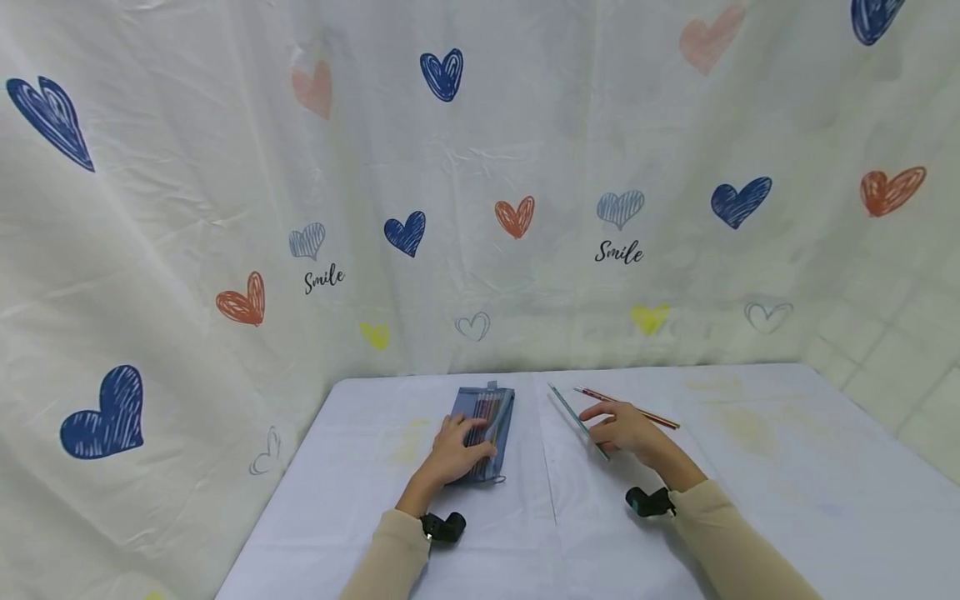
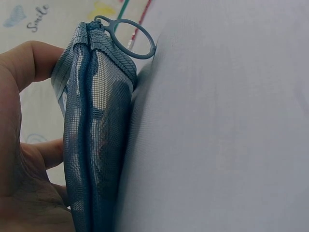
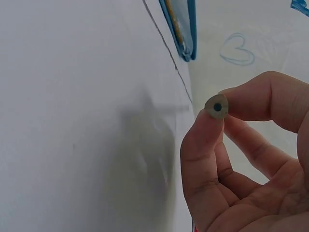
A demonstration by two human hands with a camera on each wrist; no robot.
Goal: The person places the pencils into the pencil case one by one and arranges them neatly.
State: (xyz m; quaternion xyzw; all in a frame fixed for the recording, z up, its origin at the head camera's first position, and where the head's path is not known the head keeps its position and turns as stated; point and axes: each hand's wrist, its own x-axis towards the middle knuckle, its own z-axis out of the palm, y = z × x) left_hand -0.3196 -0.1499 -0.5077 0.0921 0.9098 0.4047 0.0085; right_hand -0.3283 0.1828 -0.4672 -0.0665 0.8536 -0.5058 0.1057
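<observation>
A blue mesh pencil case (image 1: pixel 504 446) lies on the table with several coloured pencils showing inside it. My left hand (image 1: pixel 452 450) rests on its upper face with the fingers spread. In the left wrist view, the thumb and fingertips touch the same side of the case (image 2: pixel 101 145), near its zip. My right hand (image 1: pixel 626 429) pinches a teal colouring pencil (image 1: pixel 564 405) between thumb and forefinger, and the pencil slants over the table. Its three-sided end (image 3: pixel 217 106) with a dark core faces the camera in the right wrist view.
Reddish-brown pencils (image 1: pixel 660 420) lie just beyond the right hand, partly behind it. A blue ring pull (image 2: pixel 135 39) sticks out from the near corner of the case. A white cloth covers the table (image 1: pixel 600 550), and a heart-patterned curtain (image 1: pixel 540 150) hangs behind.
</observation>
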